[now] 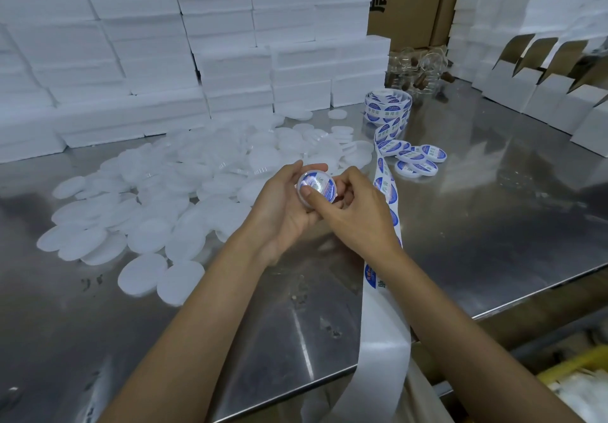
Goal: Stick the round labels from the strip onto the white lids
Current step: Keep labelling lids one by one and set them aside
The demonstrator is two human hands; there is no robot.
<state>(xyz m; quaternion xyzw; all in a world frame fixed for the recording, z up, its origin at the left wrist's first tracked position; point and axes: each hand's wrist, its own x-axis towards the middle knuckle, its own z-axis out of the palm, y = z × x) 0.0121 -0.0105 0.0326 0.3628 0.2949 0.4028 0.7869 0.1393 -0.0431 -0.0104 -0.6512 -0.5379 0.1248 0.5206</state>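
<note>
I stand at a shiny steel surface in a storeroom. White foam blocks are stacked along its far edge, brown cartons behind its far right, open white boxes along its right edge. A heap of plain white lids covers the left and middle. Near the far edge stands a label roll; its strip runs toward me and hangs over the near edge. A few labelled lids lie just right of the strip.

My left hand has its grip curled round one lid, held above the middle of the surface, fingers at its far rim. A blue-and-white label already sits on it. My right hand has a narrow grip: its thumb presses the label's near side, fingers curled behind the lid.
</note>
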